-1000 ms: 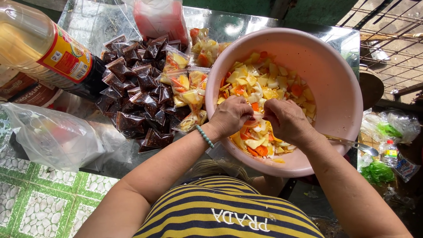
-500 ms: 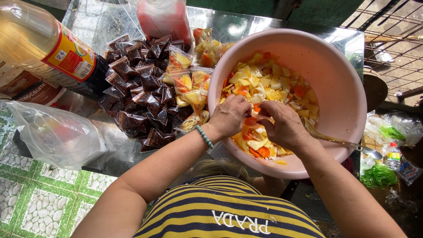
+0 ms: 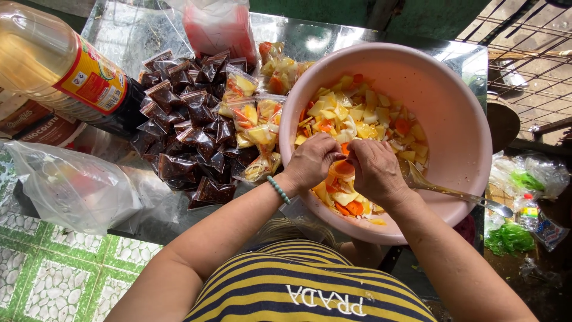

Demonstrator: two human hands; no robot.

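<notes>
Fruit pieces [image 3: 357, 122] fill the pink bowl [image 3: 459, 119] at right of frame. Left hand [image 3: 311, 162] and right hand [image 3: 374, 170] pinch pieces together at its near edge; gathering small amounts should avoid spills.

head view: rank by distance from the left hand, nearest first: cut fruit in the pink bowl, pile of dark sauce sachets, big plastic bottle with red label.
From the left hand:
1. Yellow and orange cut fruit pieces, touching it, inside the pink plastic bowl.
2. Pile of small dark sauce sachets, on its left.
3. Large clear plastic bottle with red label, far left corner.

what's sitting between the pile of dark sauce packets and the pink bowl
In the head view, small clear bags of cut fruit lie between the dark sauce packets and the pink bowl, next to its rim.
</notes>
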